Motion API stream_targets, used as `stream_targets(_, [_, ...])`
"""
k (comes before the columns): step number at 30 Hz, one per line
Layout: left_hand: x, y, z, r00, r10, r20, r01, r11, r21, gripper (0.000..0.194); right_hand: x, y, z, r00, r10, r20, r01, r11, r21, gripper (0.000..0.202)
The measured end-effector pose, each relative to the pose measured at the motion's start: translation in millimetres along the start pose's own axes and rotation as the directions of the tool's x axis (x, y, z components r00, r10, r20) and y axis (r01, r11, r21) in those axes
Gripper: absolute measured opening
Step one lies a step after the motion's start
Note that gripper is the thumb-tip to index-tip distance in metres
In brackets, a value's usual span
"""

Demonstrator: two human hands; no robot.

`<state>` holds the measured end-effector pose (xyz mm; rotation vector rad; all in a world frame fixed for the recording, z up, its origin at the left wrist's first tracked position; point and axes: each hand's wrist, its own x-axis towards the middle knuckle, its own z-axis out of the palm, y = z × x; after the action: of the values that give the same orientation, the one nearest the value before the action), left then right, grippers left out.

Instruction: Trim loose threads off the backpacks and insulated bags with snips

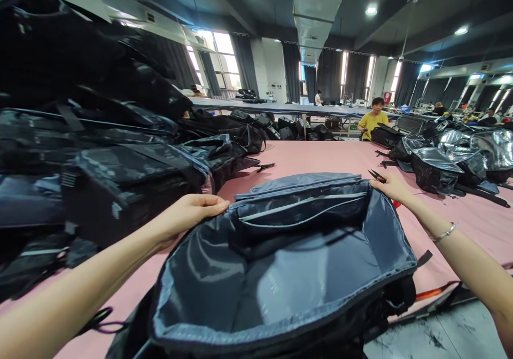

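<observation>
Stretching forward, left hand (206, 209) grips the bag (296, 273); right hand (387, 186) pinches it, holding snips (377, 177).

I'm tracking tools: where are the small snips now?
In the head view, right of centre, the snips are in the right hand, at the far right corner of the open bag.

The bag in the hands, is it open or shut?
Open: the bag gapes between the left hand and right hand, its grey lining showing.

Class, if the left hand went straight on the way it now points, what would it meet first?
Most likely the grey-blue flap at the far side of the bag, beyond the rim the left hand grips; exact depth is unclear.
</observation>
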<state>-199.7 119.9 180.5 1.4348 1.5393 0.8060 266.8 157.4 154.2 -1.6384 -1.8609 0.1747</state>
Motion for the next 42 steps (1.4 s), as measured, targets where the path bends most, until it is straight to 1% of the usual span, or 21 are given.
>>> stream_targets(2, [-1.9,4.7,-3.6,0.994,0.113,-0.008,-0.109,0.972,0.209,0.051,-0.9,-1.9,0.9,1.000,-0.016,-0.010,0.016,1.000,-0.007,0.025])
stream_targets(3, [-3.4,9.0,-3.6,0.979,0.203,-0.027,-0.181,0.921,0.346,0.047,-1.7,-3.6,1.3,1.000,-0.028,-0.013,0.028,1.000,-0.011,0.024])
stream_targets(4, [-5.0,14.6,-1.7,0.953,0.300,-0.035,-0.247,0.841,0.481,0.044,-2.7,-5.6,1.5,0.999,-0.040,-0.016,0.039,0.999,-0.016,0.023])
stream_targets(6, [-7.4,28.4,9.4,0.872,0.489,0.013,-0.369,0.642,0.672,0.038,-5.4,-10.6,1.2,0.998,-0.057,-0.018,0.056,0.998,-0.035,0.021])
stream_targets(8, [-6.6,44.0,30.0,0.788,0.596,0.155,-0.497,0.466,0.732,0.036,-8.8,-16.7,-0.8,0.998,-0.058,-0.022,0.056,0.995,-0.077,0.020])
stream_targets(10, [-1.5,59.6,56.0,0.729,0.621,0.289,-0.584,0.343,0.735,0.038,-12.7,-23.5,-4.7,0.998,-0.053,-0.021,0.049,0.990,-0.135,0.020])
stream_targets(12, [7.5,74.0,81.3,0.694,0.629,0.351,-0.617,0.268,0.740,0.040,-16.3,-31.5,-10.7,0.999,-0.044,-0.021,0.038,0.975,-0.221,0.020])
stream_targets(14, [18.4,86.2,100.2,0.693,0.632,0.347,-0.603,0.244,0.760,0.040,-18.5,-41.0,-17.6,0.998,-0.042,-0.037,0.028,0.948,-0.316,0.018])
stream_targets(16, [29.6,94.8,109.9,0.736,0.607,0.301,-0.556,0.286,0.781,0.038,-18.3,-52.8,-23.0,0.996,-0.061,-0.065,0.033,0.928,-0.371,0.016])
stream_targets(18, [39.5,98.5,110.7,0.798,0.551,0.243,-0.505,0.391,0.770,0.035,-15.7,-66.7,-24.1,0.991,-0.117,-0.059,0.087,0.926,-0.366,0.016])
stream_targets(20, [46.9,96.9,105.8,0.832,0.491,0.259,-0.514,0.505,0.693,0.034,-11.2,-82.1,-18.9,0.978,-0.209,-0.010,0.194,0.926,-0.324,0.015])
stream_targets(23, [50.9,88.0,95.9,0.822,0.458,0.339,-0.570,0.643,0.512,0.039,-2.3,-103.9,-2.3,0.923,-0.376,0.081,0.384,0.889,-0.249,0.012])
stream_targets(25, [49.6,81.4,91.1,0.825,0.442,0.353,-0.562,0.709,0.426,0.043,3.8,-114.4,9.1,0.886,-0.439,0.149,0.462,0.859,-0.221,0.010])
stream_targets(27, [47.7,76.3,88.1,0.839,0.412,0.355,-0.532,0.758,0.377,0.048,8.9,-119.7,16.2,0.873,-0.437,0.216,0.478,0.854,-0.204,0.013])
stream_targets(30, [47.0,72.5,86.0,0.852,0.372,0.368,-0.493,0.806,0.327,0.054,11.9,-120.0,18.2,0.888,-0.377,0.262,0.432,0.881,-0.195,0.014])
stream_targets(32, [47.6,71.8,85.5,0.858,0.369,0.357,-0.482,0.818,0.315,0.056,9.8,-118.3,16.7,0.904,-0.353,0.240,0.402,0.893,-0.201,0.015])
stream_targets(33, [47.9,71.7,85.5,0.859,0.374,0.350,-0.483,0.818,0.312,0.055,7.8,-117.8,16.1,0.908,-0.360,0.213,0.402,0.892,-0.206,0.014])
stream_targets(35, [47.4,72.0,85.5,0.854,0.391,0.344,-0.496,0.813,0.305,0.054,3.7,-118.3,16.3,0.900,-0.411,0.146,0.435,0.875,-0.214,0.021])
stream_targets(36, [46.6,72.3,85.5,0.850,0.401,0.343,-0.503,0.810,0.301,0.054,2.1,-119.3,17.1,0.883,-0.454,0.119,0.470,0.855,-0.219,0.025])
stream_targets(38, [43.8,73.0,85.5,0.845,0.409,0.345,-0.512,0.805,0.299,0.055,0.9,-122.4,19.7,0.825,-0.556,0.106,0.563,0.789,-0.246,0.023])
stream_targets(42, [37.3,74.3,85.9,0.847,0.400,0.350,-0.505,0.812,0.294,0.056,5.4,-128.0,24.0,0.662,-0.735,0.147,0.733,0.593,-0.334,0.016])
